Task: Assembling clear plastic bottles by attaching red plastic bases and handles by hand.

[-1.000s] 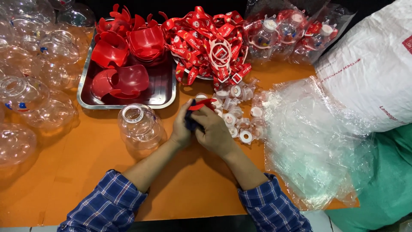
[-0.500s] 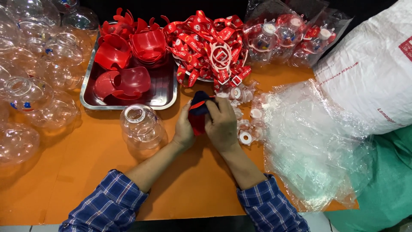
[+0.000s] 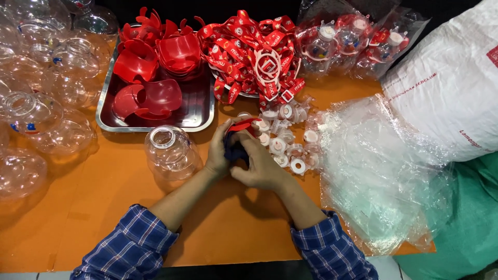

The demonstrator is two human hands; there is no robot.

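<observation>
Head view, looking down on an orange table (image 3: 104, 218). Both hands meet at centre: the left hand (image 3: 220, 153) and right hand (image 3: 259, 163) have their fingers curled tight around a small dark blue piece (image 3: 236, 150) with a red part (image 3: 243, 125) on top, perhaps a cap. A second ago the hands sat slightly farther away; now they have drawn nearer and closed in, suggesting the parts are being pressed together. Just left stands a clear plastic jar (image 3: 170, 150); beyond, a metal tray (image 3: 155, 122) holds red pieces.
</observation>
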